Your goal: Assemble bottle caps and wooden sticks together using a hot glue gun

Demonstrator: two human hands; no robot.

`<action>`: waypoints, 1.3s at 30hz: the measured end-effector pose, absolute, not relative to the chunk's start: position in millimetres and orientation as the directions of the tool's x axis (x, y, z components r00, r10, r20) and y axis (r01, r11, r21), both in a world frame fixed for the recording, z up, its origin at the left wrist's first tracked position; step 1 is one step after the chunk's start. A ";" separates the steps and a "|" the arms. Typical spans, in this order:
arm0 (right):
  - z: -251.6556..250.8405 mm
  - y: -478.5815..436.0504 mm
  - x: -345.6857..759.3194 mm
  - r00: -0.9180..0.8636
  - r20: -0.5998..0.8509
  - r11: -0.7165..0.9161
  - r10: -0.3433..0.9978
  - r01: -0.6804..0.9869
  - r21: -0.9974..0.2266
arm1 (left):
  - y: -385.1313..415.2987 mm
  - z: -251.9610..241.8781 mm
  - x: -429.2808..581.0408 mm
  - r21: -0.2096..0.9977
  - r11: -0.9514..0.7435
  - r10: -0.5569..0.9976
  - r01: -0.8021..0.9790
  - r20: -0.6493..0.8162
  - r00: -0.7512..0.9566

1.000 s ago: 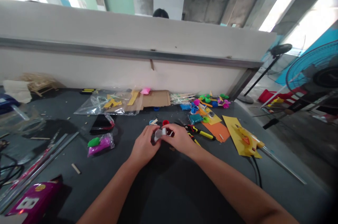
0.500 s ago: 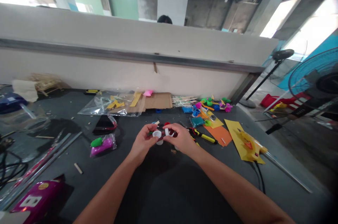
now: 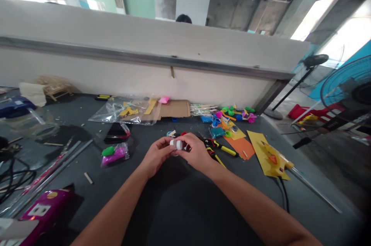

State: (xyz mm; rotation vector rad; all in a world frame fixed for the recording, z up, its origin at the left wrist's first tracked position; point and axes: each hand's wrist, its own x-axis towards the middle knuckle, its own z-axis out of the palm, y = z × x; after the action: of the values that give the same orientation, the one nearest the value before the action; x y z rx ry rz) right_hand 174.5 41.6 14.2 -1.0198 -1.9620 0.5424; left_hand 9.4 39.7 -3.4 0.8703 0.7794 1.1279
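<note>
My left hand [image 3: 155, 156] and my right hand [image 3: 196, 152] meet over the middle of the dark table [image 3: 179, 207]. Together they pinch a small white round cap-like piece [image 3: 176, 144] between their fingertips, with something dark red showing just behind it. Both hands are closed around the piece. Right behind the hands lie a small blue and white bit [image 3: 171, 133] and yellow-handled pliers [image 3: 218, 147].
A bag of green and purple clay [image 3: 113, 152] lies left of the hands. A yellow glue gun [image 3: 272, 159] on yellow paper, orange paper [image 3: 240, 146], bright clay tubs [image 3: 228, 116], cardboard [image 3: 174, 109], a clear bag [image 3: 124, 112], a magenta packet [image 3: 43, 209], rods and a fan [image 3: 346, 87] surround them.
The two hands have drawn closer together, bringing the separate white pieces into one against each other. The view has shifted slightly down and left.
</note>
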 end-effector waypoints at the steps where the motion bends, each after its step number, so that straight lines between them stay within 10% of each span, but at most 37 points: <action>1: 14.9 41.0 175.1 -0.321 0.493 0.588 0.809 0.458 -0.667 | 39.6 -4.1 9.9 0.884 0.199 0.961 -0.423 -0.090 0.262; 29: 13.0 39.4 186.3 -0.525 0.519 0.728 0.674 0.587 -0.352 | 37.6 -6.6 11.1 0.832 0.372 0.900 -0.412 -0.215 0.379; 39: 11.2 38.1 182.3 -0.467 0.533 0.705 0.706 0.542 -0.458 | 37.5 -5.8 12.0 0.824 0.355 0.914 -0.442 -0.206 0.351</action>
State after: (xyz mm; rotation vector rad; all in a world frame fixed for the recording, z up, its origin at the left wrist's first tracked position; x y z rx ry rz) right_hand 182.3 38.1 11.2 -0.9456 -2.1855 0.2907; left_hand 12.0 37.5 -5.8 0.7477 0.7546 0.9922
